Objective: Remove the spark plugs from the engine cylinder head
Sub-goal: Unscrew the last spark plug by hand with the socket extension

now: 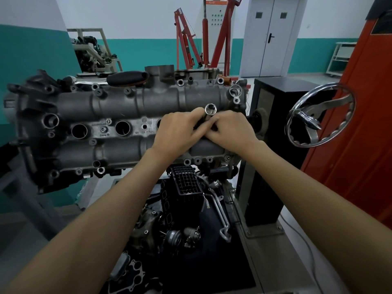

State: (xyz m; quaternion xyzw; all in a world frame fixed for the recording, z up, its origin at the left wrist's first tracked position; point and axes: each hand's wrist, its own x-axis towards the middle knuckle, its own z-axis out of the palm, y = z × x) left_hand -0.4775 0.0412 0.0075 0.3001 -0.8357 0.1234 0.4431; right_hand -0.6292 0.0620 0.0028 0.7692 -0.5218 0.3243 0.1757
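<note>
Both the left hand (178,132) and the right hand (231,130) curl their fingers around a metal socket tube (209,112) standing over the engine head (127,128).

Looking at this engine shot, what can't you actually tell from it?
- Head view: the lower end of the socket tube is hidden by the left hand and right hand.
- Any spark plug: none visible; the open wells look dark inside.
- The wells under the hands: covered.
- Stamped lettering on the cylinder head: too small.
</note>
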